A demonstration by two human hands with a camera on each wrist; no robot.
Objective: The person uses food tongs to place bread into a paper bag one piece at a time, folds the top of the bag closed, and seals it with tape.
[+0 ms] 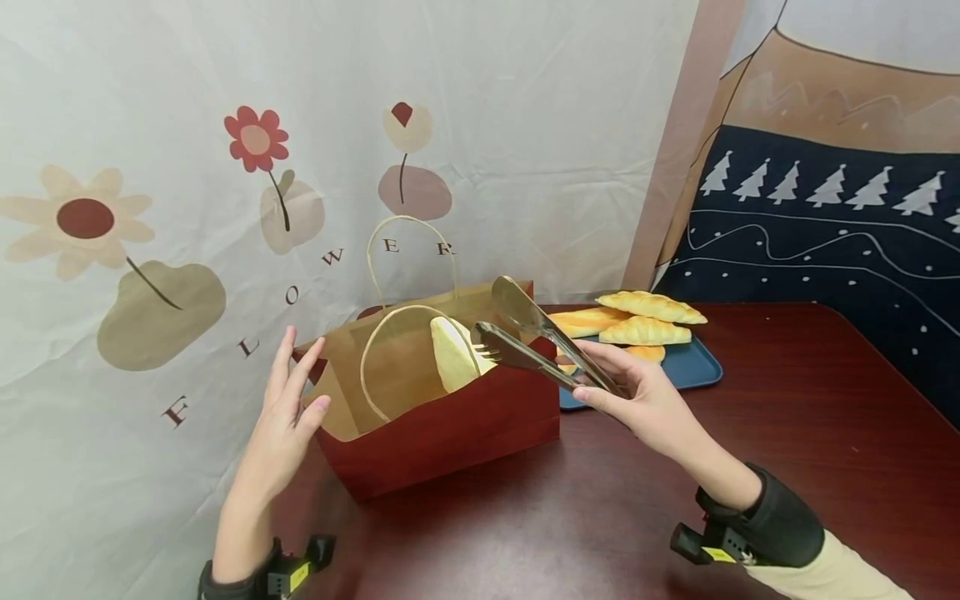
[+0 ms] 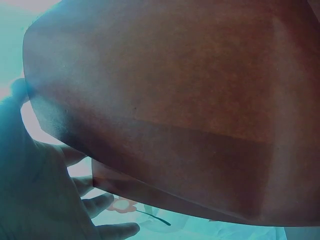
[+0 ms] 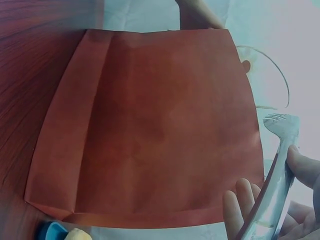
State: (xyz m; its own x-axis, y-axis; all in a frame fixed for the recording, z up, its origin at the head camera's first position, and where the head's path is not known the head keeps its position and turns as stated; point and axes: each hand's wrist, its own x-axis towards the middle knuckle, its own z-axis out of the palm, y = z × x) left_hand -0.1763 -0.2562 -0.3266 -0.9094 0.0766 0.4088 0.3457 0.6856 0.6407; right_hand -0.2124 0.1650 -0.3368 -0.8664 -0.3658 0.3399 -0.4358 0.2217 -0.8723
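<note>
I have the right hand (image 1: 648, 400) wrapped round the shiny tongs (image 1: 520, 304), their two arms spread apart over the right end of the paper bag (image 1: 450, 442). The pale bread (image 1: 452, 354) is inside that bag, near its right end; the fork-like tip overlaps it in my view, so I can't tell whether they touch. The left hand (image 1: 281, 425) is spread at the left rim, fingers nearly straight, gripping nothing. I'd steady the rim lightly, since paper this thin probably buckles, and guide the tongs clear of the corded handle (image 1: 411, 307) lest they snag. The bag is matte red outside, plain brown within. On the blue tray (image 1: 701, 362) lie golden loaves (image 1: 651, 307), long, tapered and ridged; a gentle squeeze should suit them.
</note>
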